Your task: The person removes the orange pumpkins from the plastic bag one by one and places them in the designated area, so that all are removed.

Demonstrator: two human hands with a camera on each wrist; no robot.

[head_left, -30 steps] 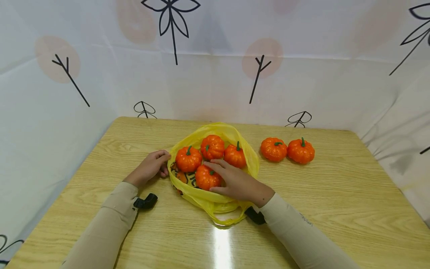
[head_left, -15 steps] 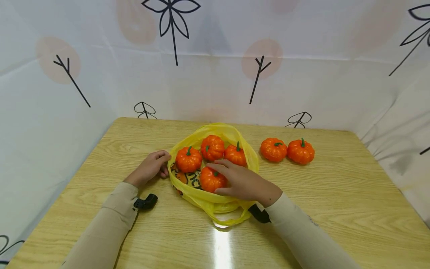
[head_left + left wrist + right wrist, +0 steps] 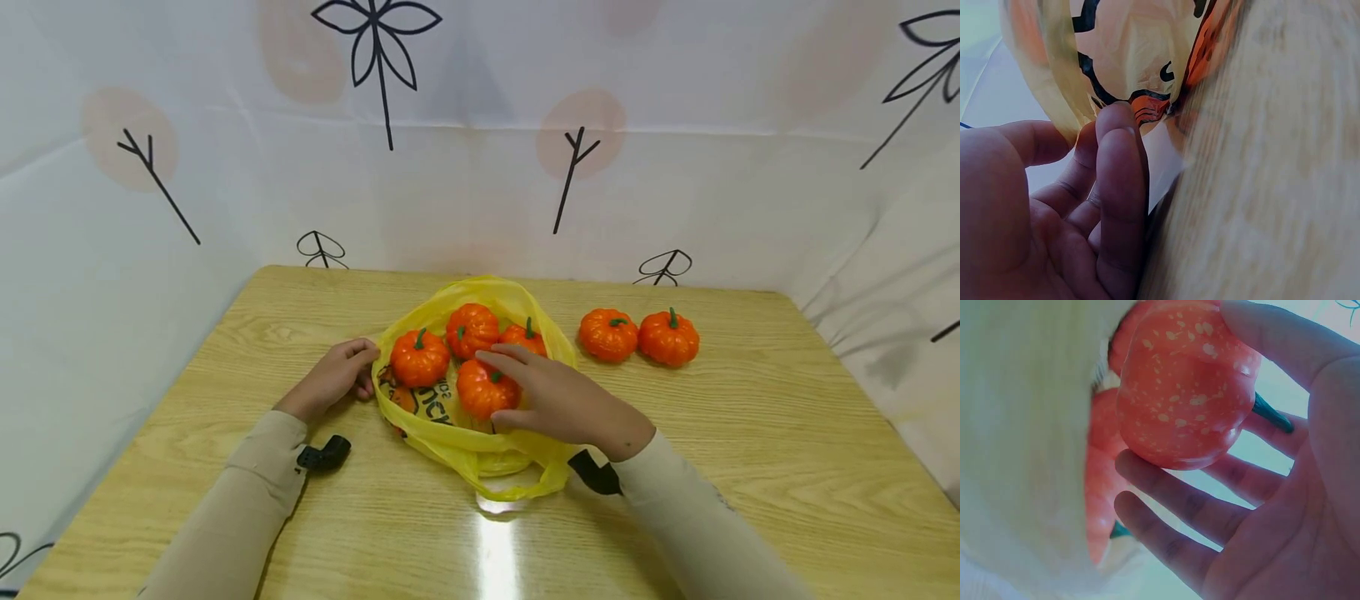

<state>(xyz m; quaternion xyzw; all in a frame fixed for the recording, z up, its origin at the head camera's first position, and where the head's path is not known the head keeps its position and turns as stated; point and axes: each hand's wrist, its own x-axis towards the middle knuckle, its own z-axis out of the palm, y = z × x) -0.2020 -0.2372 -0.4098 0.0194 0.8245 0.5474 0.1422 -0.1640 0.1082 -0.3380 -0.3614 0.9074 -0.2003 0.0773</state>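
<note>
A yellow plastic bag [image 3: 408, 332] lies wide open on the table, dark print showing inside it. At its left rim my left hand [image 3: 337, 377] pinches the thin plastic between thumb and fingers, as the left wrist view shows closely. My right hand [image 3: 558, 400] reaches over the bag's right side and holds a small orange toy pumpkin [image 3: 483, 390] with a green stem. Thumb and fingers are round this pumpkin [image 3: 1188, 387] in the right wrist view. Behind it in the bag sit three more pumpkins: a left one [image 3: 420, 358], a middle one [image 3: 472, 330] and a partly covered right one [image 3: 517, 335].
Two more orange pumpkins stand side by side on the wooden table [image 3: 750, 433], right of the bag: a nearer-to-bag one [image 3: 608, 335] and an outer one [image 3: 669, 338]. The bag's handle loop [image 3: 517, 493] lies toward the front. A patterned white cloth [image 3: 465, 192] hangs behind.
My right hand has drawn the held pumpkin to the right and slightly up inside the bag, so it now overlaps the right pumpkin more. My left hand stays at the rim.
</note>
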